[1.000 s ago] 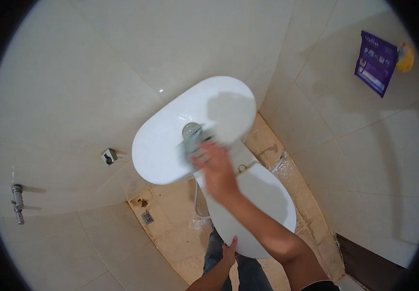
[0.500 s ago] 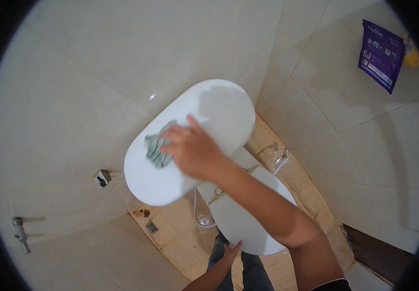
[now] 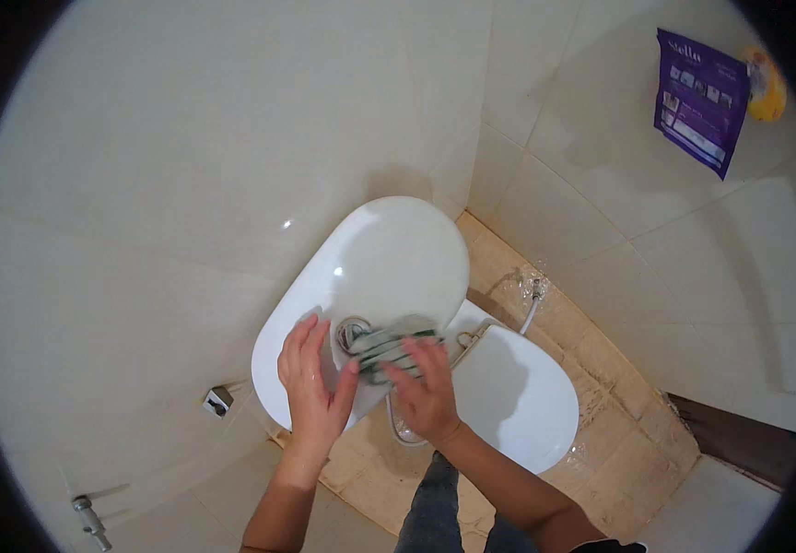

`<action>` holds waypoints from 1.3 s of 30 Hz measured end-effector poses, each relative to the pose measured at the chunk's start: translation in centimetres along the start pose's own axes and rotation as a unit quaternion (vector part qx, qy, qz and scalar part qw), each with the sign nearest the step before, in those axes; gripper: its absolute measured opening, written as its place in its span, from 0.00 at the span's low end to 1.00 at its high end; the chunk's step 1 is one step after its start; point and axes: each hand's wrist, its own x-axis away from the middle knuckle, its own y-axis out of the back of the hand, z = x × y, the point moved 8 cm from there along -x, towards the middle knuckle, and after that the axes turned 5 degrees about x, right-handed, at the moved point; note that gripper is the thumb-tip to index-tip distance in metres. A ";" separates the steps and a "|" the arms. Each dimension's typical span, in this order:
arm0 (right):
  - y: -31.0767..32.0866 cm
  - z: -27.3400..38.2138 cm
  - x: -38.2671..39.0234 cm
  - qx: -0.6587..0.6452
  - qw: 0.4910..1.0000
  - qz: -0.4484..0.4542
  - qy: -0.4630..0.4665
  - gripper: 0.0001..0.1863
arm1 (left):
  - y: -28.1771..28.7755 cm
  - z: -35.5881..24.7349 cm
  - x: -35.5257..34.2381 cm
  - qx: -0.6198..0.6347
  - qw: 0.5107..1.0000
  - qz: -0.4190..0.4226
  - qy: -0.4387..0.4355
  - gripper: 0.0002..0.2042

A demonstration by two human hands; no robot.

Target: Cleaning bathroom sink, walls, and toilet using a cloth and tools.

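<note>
A white toilet tank with a rounded top (image 3: pixel 398 263) stands against the tiled wall. My right hand (image 3: pixel 424 392) grips a pale cloth with dark green stripes (image 3: pixel 391 352), bunched over the tank top's near edge. Beside the cloth is the round chrome flush button (image 3: pixel 353 332), partly uncovered. My left hand (image 3: pixel 317 382) is over the tank top to the left of the button, fingers apart and holding nothing. The white toilet lid (image 3: pixel 520 396) is down, to the right of my right hand.
A hose sprayer (image 3: pixel 534 293) is near the right wall. On the left wall are a small chrome holder (image 3: pixel 217 401) and a tap (image 3: pixel 91 522). A purple pouch (image 3: pixel 700 103) and a yellow item (image 3: pixel 766 85) are at the upper right. My legs (image 3: pixel 432 507) stand on the tan floor.
My right hand has brought the cloth from the tank top's left part toward its near edge by the flush button. My left hand has risen from beside the toilet lid to the tank.
</note>
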 end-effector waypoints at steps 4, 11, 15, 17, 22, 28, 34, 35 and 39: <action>1.0 -7.1 -1.5 -0.217 0.925 -0.165 -0.265 0.18 | -3.0 -0.3 -1.4 -0.037 0.998 0.048 0.022 0.40; 1.7 -12.6 -4.7 -0.283 0.942 -0.127 -0.129 0.19 | -4.7 1.1 -0.6 -0.075 0.995 0.020 0.060 0.50; -1.3 -18.6 -3.8 -0.361 0.824 -0.040 -0.436 0.17 | -4.7 1.0 -0.3 -0.067 0.997 -0.009 0.047 0.51; -1.1 -18.5 -6.3 -0.429 0.829 -0.052 -0.354 0.17 | -4.7 1.5 -0.4 -0.015 0.997 -0.025 0.067 0.52; -0.8 -16.4 -10.9 -0.427 0.904 0.003 -0.010 0.17 | -5.0 2.5 -0.2 0.072 0.991 -0.037 0.109 0.54; -7.5 -24.4 -11.1 -0.426 0.803 0.130 -0.397 0.16 | -5.1 2.6 -0.3 0.052 0.991 -0.033 0.120 0.56; -6.0 -16.1 -20.6 -0.590 0.760 0.272 -0.031 0.17 | -4.9 2.9 -0.2 0.004 0.991 -0.007 0.133 0.57; -5.5 -14.5 -21.2 -0.622 0.718 0.310 0.048 0.18 | -4.8 2.9 -0.1 0.001 0.991 -0.014 0.136 0.58; -9.1 -17.2 -20.9 -0.624 0.682 0.376 -0.065 0.20 | -4.8 3.2 0.2 0.006 0.989 -0.015 0.145 0.61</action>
